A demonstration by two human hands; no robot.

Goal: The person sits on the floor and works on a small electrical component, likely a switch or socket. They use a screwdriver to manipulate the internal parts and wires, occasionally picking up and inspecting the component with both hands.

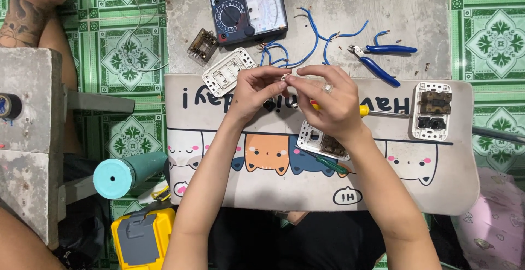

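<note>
Both my hands meet over the middle of a white lap table (437,177) printed with cartoon cats. My left hand (257,89) and my right hand (328,103) pinch one small white part (285,77) between their fingertips. A ring sits on a finger of my right hand. Under my right wrist lies a white switch module (320,141) with brown inserts. A yellow-handled screwdriver (377,112) sticks out to the right from behind that hand. A green-handled screwdriver (328,163) lies just below the module.
A white switch plate (227,72), blue wires (306,45), blue-handled pliers (380,56), an analog multimeter (249,12) and a small clear relay (202,45) lie beyond my hands. Another switch frame (432,110) sits at right. A teal cylinder (128,174) and yellow case (142,237) stand left.
</note>
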